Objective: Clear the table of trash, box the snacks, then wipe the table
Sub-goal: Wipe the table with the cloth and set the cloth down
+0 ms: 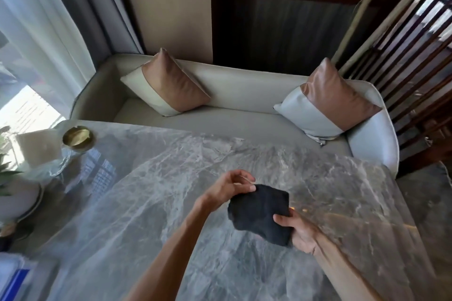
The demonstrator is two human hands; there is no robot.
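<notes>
A folded dark grey cloth [260,212] is held above the grey marble table [151,203], right of centre. My right hand [299,232] grips the cloth's lower right corner, thumb on top. My left hand [232,184] pinches the cloth's upper left corner with thumb and forefinger, the other fingers curled above it.
At the table's far left stand a brass ashtray [77,138], a white paper holder [39,146] and a white plant pot [17,195]. A blue and white box [14,276] sits at the near left corner. Behind the table is a pale sofa [234,95] with two cushions.
</notes>
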